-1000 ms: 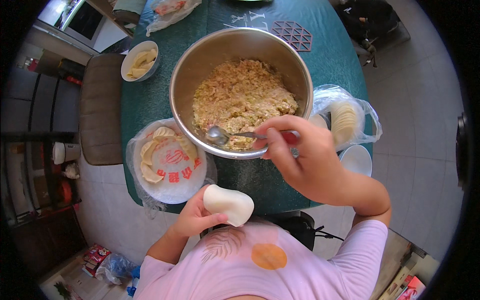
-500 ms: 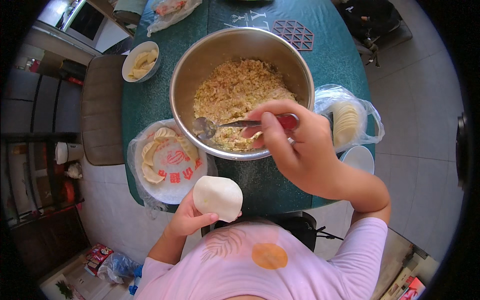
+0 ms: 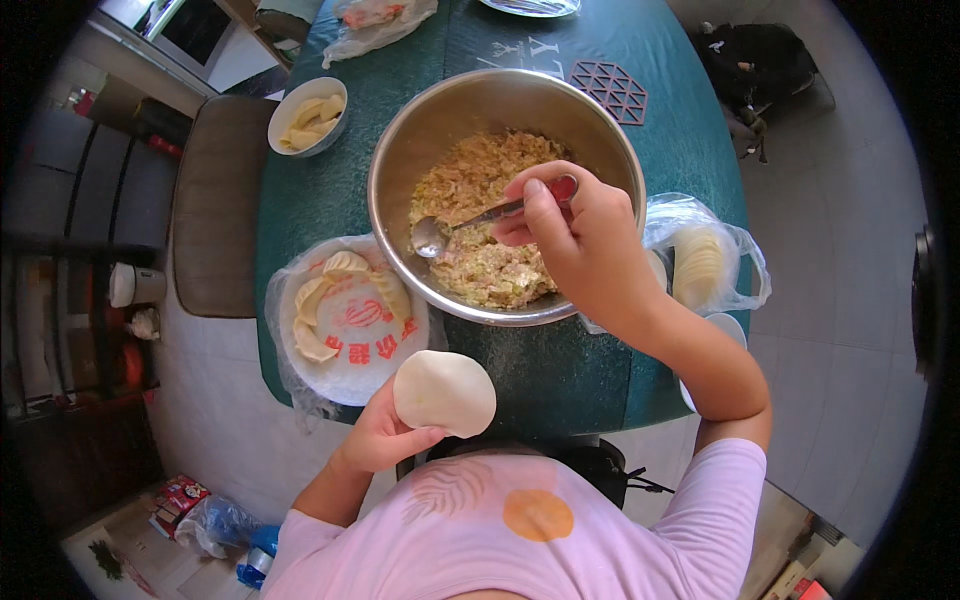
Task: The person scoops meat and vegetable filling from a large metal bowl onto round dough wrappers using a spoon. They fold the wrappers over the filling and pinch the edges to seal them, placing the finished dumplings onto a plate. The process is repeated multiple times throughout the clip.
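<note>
My left hand [image 3: 385, 435] holds a round white dumpling wrapper [image 3: 445, 394] by its edge, just off the table's near side. My right hand [image 3: 575, 225] is closed round the handle of a metal spoon [image 3: 432, 237]. The spoon's bowl is over the minced filling [image 3: 485, 165] inside a large steel bowl [image 3: 383, 225]. To the left, a plate covered in a plastic bag [image 3: 350, 385] bears several folded dumplings [image 3: 310, 300] along its rim. Right of the steel bowl, a stack of wrappers [image 3: 698, 268] lies in a clear plastic bag [image 3: 742, 290].
A small white bowl [image 3: 335, 135] with pale pieces stands at the back left. Beyond the steel bowl lie a dark lattice trivet [image 3: 609, 92] and another plastic bag [image 3: 375, 28]. A brown chair [image 3: 215, 210] is at the left of the green table [image 3: 690, 130]. A white bowl [image 3: 725, 325] is partly behind my right forearm.
The spoon and my right hand have risen slightly away from the near rim, over the filling. My left hand has tilted the wrapper so it faces up more. The view has shifted a little.
</note>
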